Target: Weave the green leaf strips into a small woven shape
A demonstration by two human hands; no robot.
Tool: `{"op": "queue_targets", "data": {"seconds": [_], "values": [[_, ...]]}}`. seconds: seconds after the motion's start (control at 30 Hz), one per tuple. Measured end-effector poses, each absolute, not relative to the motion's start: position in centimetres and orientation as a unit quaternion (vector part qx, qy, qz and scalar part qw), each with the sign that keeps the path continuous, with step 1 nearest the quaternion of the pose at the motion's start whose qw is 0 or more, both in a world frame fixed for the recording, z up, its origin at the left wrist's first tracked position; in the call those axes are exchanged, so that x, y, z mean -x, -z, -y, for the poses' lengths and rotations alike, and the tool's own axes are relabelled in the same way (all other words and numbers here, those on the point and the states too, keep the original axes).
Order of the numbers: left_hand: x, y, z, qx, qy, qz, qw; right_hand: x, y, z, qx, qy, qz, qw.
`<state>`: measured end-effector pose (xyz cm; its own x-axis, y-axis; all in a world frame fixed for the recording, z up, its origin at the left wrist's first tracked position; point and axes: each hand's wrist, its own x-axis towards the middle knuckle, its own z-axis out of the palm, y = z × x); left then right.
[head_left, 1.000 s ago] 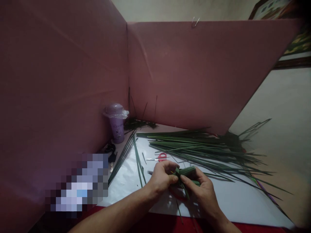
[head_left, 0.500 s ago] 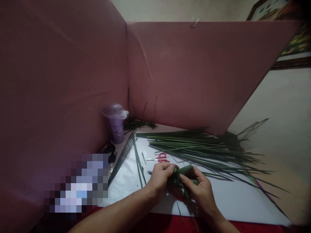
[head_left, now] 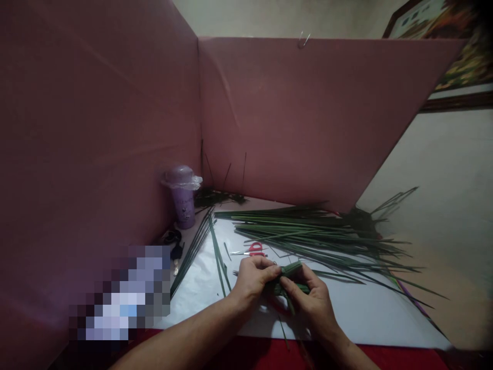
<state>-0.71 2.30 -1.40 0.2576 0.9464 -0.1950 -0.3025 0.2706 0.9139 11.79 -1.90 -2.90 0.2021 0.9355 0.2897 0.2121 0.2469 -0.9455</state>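
Observation:
Between my two hands is a folded bundle of green leaf strips [head_left: 290, 268], held above the front part of the white board [head_left: 346, 313]. My left hand [head_left: 254, 276] pinches its left side with thumb and fingers. On the right side, my right hand [head_left: 310, 295] presses its thumb against the bundle, with the fingers curled behind. Part of the bundle is hidden by my fingers. Red-handled scissors [head_left: 256, 250] lie just beyond my left hand. Long green leaves [head_left: 300, 231] are spread across the back of the board.
A purple cup [head_left: 184, 205] with a plastic-wrapped lid stands at the back left, with keys [head_left: 176, 250] in front of it. More leaves [head_left: 194, 244] lie along the left edge. Pink panels [head_left: 277, 118] rise behind and at the left. A blurred patch covers the lower left.
The view has shifted slightly. My left thumb has moved a little to the right over the bundle, covering more of it. Both hands keep their hold.

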Motion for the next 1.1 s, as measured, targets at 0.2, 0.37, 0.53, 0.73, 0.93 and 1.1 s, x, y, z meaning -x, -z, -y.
{"op": "queue_targets", "data": {"seconds": [0.2, 0.37, 0.53, 0.73, 0.93, 1.1], "values": [[0.6, 1.9, -2.4, -0.438, -0.454, -0.384, 0.674, -12.0, 2.7, 1.9, 0.537, -0.321, 0.554, 0.549], [0.5, 2.0, -2.5, -0.430, -0.465, -0.403, 0.661, -12.3, 2.8, 1.8, 0.537, -0.344, 0.556, 0.532], [0.6, 1.8, -2.4, -0.434, -0.442, -0.428, 0.658, -12.1, 2.8, 1.8, 0.539, -0.362, 0.527, 0.548], [0.5, 1.8, -2.0, -0.467, -0.429, -0.395, 0.664, -12.2, 2.5, 2.1, 0.541, -0.362, 0.528, 0.545], [0.4, 1.2, -1.8, -0.474, -0.420, -0.390, 0.669, -13.2, 1.7, 1.6, 0.538, -0.391, 0.483, 0.570], [0.3, 0.9, -1.8, -0.485, -0.404, -0.402, 0.663, -15.6, 0.9, -0.5, 0.607, -0.277, 0.524, 0.530]]}}
